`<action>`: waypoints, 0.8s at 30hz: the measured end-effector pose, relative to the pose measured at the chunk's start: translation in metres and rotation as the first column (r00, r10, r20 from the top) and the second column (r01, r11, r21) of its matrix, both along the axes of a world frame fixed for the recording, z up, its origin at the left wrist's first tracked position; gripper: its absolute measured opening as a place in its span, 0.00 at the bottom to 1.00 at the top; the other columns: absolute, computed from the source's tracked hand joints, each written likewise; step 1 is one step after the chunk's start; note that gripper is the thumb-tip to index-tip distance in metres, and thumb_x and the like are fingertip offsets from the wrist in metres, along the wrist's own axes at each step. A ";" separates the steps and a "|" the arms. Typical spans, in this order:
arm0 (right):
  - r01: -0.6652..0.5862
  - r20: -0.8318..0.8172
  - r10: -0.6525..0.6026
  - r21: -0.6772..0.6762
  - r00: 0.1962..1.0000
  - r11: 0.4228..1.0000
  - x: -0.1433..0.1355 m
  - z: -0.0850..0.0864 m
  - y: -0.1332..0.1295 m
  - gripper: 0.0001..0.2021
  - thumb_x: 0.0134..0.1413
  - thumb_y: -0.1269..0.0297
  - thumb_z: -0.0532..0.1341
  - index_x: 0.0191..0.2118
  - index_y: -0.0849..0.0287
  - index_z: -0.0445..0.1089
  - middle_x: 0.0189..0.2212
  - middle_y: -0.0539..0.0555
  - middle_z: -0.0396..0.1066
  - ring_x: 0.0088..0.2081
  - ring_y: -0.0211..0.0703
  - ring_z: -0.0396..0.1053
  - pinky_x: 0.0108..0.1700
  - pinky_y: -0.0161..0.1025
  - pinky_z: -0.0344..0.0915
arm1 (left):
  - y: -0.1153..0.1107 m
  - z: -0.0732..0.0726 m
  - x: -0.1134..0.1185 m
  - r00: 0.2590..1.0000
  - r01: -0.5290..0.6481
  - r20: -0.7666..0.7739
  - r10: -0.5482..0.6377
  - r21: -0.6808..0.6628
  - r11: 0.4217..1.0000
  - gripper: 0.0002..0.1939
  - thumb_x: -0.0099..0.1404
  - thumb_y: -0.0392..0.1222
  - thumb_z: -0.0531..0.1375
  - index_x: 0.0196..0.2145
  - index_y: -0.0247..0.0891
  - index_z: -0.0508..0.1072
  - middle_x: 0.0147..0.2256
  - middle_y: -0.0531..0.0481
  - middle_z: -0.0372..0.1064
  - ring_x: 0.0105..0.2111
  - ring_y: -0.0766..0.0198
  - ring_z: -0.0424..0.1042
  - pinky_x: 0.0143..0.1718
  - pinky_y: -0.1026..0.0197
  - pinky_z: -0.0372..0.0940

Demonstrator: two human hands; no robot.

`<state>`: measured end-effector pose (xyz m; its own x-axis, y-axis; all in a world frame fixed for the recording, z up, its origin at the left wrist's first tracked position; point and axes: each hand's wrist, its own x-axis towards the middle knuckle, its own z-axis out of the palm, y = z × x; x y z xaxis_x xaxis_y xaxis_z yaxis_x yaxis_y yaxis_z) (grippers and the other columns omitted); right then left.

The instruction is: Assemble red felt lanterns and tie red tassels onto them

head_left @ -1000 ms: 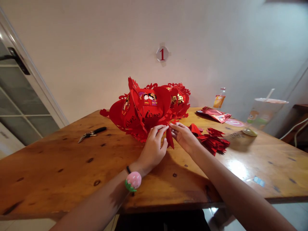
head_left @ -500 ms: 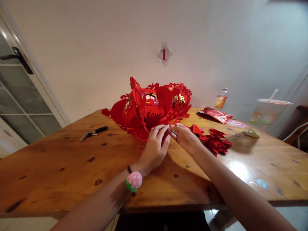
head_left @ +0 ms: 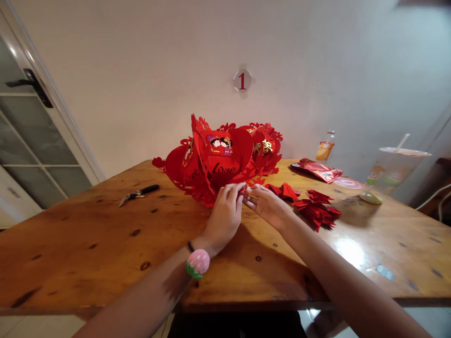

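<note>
A red cut-out lantern (head_left: 225, 164) with cartoon couples, gold characters and the word "Love" lies on its side on the wooden table. At its lower front edge my left hand (head_left: 225, 211) has its fingers bent and closed on the red lantern material. My right hand (head_left: 266, 204) meets it there, thumb and fingers pinched together near the left fingertips. What the right fingers hold is too small and partly hidden to make out. A strawberry hair tie (head_left: 198, 263) circles my left wrist.
Folded red pieces (head_left: 317, 211) lie right of my hands. Behind them are a red packet (head_left: 317, 170), an orange-labelled bottle (head_left: 324, 148) and a plastic cup with a straw (head_left: 396, 169). Black-handled pliers (head_left: 139, 193) rest at left on the wooden table (head_left: 88, 244).
Both hands have shifted slightly left and down along the lantern's edge, staying close together. The lantern has barely moved; the whole view has shifted a little.
</note>
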<state>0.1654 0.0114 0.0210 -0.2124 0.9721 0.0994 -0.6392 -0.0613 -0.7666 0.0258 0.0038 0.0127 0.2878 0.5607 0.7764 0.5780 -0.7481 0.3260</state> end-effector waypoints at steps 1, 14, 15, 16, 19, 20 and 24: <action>-0.003 0.004 0.003 -0.002 1.000 1.000 -0.001 0.000 0.000 0.09 0.37 0.74 0.66 0.23 0.57 0.64 0.25 0.45 0.73 0.32 0.33 0.71 0.42 0.34 0.65 | 0.000 0.000 0.000 1.000 -0.004 -0.003 0.004 0.004 1.000 0.15 0.66 0.33 0.50 0.50 0.37 0.62 0.46 0.45 0.64 0.47 0.61 0.62 0.52 0.55 0.58; -0.063 -0.019 0.064 0.031 0.998 0.998 -0.006 -0.006 -0.001 0.10 0.39 0.74 0.66 0.22 0.57 0.63 0.27 0.44 0.71 0.32 0.31 0.68 0.41 0.33 0.64 | 0.005 0.002 -0.004 0.995 -0.024 0.099 0.018 0.055 0.998 0.11 0.64 0.34 0.53 0.45 0.39 0.63 0.42 0.47 0.67 0.43 0.60 0.66 0.47 0.54 0.62; -0.066 -0.014 0.066 0.040 0.998 0.997 -0.007 -0.006 -0.001 0.10 0.40 0.74 0.66 0.22 0.57 0.63 0.28 0.44 0.71 0.32 0.31 0.68 0.41 0.33 0.65 | 0.005 0.001 -0.004 0.993 -0.021 0.114 0.015 0.052 0.998 0.11 0.64 0.34 0.54 0.45 0.39 0.63 0.42 0.47 0.67 0.43 0.60 0.67 0.47 0.55 0.62; -0.066 -0.009 0.067 0.050 0.998 0.997 -0.007 -0.006 -0.001 0.10 0.40 0.73 0.66 0.23 0.57 0.63 0.28 0.44 0.70 0.33 0.31 0.68 0.41 0.33 0.65 | 0.005 0.001 -0.004 0.991 -0.018 0.131 0.011 0.049 0.999 0.11 0.63 0.34 0.54 0.45 0.39 0.63 0.42 0.47 0.67 0.43 0.61 0.67 0.47 0.55 0.63; -0.065 0.010 0.064 0.075 0.998 0.995 -0.007 -0.006 -0.002 0.09 0.41 0.73 0.65 0.23 0.57 0.63 0.28 0.45 0.70 0.33 0.32 0.67 0.42 0.34 0.65 | 0.005 0.000 -0.004 0.983 0.000 0.184 -0.004 0.021 1.000 0.12 0.63 0.34 0.54 0.45 0.39 0.63 0.41 0.47 0.67 0.42 0.62 0.68 0.46 0.56 0.64; -0.063 0.016 0.062 0.082 0.998 0.995 -0.007 -0.006 -0.002 0.09 0.41 0.73 0.65 0.23 0.57 0.63 0.28 0.45 0.69 0.33 0.32 0.67 0.42 0.34 0.65 | 0.005 0.000 -0.005 0.980 0.010 0.199 -0.011 0.007 1.000 0.12 0.63 0.34 0.54 0.45 0.39 0.63 0.41 0.47 0.68 0.41 0.62 0.68 0.46 0.56 0.64; -0.036 0.076 0.030 0.081 0.997 0.996 -0.007 -0.004 -0.004 0.10 0.39 0.71 0.67 0.23 0.57 0.62 0.28 0.45 0.69 0.32 0.33 0.67 0.40 0.35 0.66 | 0.004 0.001 -0.005 0.971 0.035 0.236 -0.027 -0.031 0.999 0.11 0.63 0.35 0.55 0.44 0.40 0.64 0.40 0.48 0.69 0.41 0.62 0.70 0.45 0.57 0.65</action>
<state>0.1586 0.0073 0.0170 -0.2537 0.9537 0.1612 -0.5785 -0.0160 -0.8155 0.0204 0.0082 0.0132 0.1170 0.5823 0.8045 0.4585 -0.7502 0.4763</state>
